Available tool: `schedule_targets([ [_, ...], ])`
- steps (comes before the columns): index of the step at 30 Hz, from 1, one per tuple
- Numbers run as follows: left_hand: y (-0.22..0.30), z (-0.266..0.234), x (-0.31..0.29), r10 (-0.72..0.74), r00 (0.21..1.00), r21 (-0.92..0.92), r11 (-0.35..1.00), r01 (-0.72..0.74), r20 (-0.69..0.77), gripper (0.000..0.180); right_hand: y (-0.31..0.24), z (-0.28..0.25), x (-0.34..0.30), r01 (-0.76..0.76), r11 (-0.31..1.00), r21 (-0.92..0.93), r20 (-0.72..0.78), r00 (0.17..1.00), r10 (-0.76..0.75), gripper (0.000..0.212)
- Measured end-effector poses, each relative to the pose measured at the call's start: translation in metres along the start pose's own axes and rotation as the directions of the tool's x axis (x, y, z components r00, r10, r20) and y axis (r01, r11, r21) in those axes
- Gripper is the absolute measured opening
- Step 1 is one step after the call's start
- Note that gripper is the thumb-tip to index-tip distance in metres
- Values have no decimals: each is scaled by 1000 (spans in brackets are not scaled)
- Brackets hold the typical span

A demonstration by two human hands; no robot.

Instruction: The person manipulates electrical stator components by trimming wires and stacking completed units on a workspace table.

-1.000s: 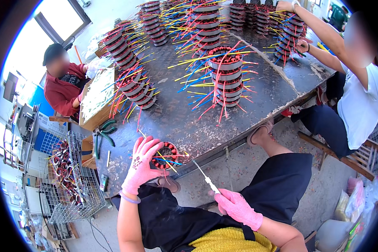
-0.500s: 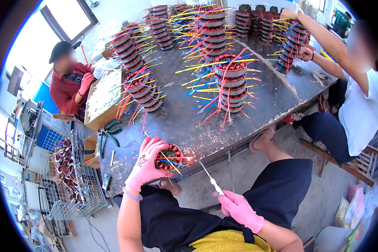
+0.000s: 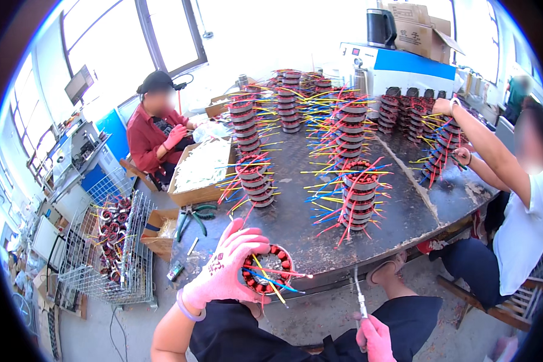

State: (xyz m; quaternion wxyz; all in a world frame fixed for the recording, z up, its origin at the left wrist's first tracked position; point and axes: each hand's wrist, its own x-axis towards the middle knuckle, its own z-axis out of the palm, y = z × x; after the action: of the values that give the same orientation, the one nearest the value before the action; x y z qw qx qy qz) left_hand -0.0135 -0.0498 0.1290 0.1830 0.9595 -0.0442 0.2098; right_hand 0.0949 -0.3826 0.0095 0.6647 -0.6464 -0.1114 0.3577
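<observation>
My left hand (image 3: 230, 265), in a pink glove, grips a motor stator (image 3: 283, 260) at the table's near edge. The stator is a ring with red windings, its open face turned toward me. Yellow, blue and red wires stick out of it to the right. My right hand (image 3: 375, 339), also gloved in pink, is closed round the pale handle of a slim metal-shafted tool (image 3: 361, 297). Its shaft points up toward the table edge, apart from the stator. What kind of tool it is, I cannot make out.
Stacked stators (image 3: 360, 196) with wires sticking out stand on the dark table (image 3: 308, 238). Green-handled pliers (image 3: 196, 218) lie near a carton (image 3: 190, 196) of pale pieces. A wire basket (image 3: 105, 280) holds more stators. Co-workers sit left (image 3: 148, 136) and right (image 3: 525, 241), the right one handling a stack.
My view has tilted up, showing more of the far side. The stator's face is turned more toward me. The tool now stands steeper, farther from the stator.
</observation>
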Motion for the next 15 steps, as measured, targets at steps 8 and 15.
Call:
schedule_targets([
  [8, -84, -43, 28, -275, 933, 48, 955, 293, -230, 82, -18, -9, -2, 67, 998, 7, -77, 995, -66, 35],
  [15, -162, -50, 102, -529, 811, -218, 847, 485, -251, 75, -36, 1, 1, 65, 998, 12, -126, 990, -63, 37],
])
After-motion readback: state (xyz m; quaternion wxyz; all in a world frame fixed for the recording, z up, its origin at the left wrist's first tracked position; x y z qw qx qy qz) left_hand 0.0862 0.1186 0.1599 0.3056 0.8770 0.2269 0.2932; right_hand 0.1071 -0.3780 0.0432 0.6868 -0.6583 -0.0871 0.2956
